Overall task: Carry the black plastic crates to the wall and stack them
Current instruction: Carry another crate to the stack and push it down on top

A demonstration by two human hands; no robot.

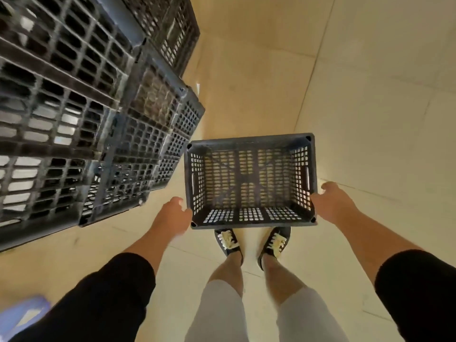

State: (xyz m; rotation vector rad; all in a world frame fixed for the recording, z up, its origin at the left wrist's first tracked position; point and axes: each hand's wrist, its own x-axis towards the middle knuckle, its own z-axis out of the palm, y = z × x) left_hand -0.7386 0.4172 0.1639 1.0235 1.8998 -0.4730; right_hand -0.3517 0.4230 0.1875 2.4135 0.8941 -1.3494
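The left hand (172, 215) holds the near-left corner of the black crate (250, 181). Its thumb lies against the rim at that corner; the fingers curl down around the outer wall and are hidden there, so their spread cannot be told. The right hand (330, 201) holds the near-right corner in the same way: the thumb rests on the rim, and the fingers wrap over the outside of the short wall, out of sight.

Count: one crate is held, open side up and empty. It sits between the two hands, above the tiled floor (370, 95) and just ahead of two dark shoes (229, 240) with pale laces.

To the left stands a stack of black crates (74, 107), seen steeply from above and blurred; at least three separate lattice bodies are distinguishable, but the exact number cannot be told. The nearest corner of the stack is near the held crate's left wall, with a narrow strip of floor between them.

A blurred pale blue object (22, 314) lies at the lower left edge, beside the left sleeve.
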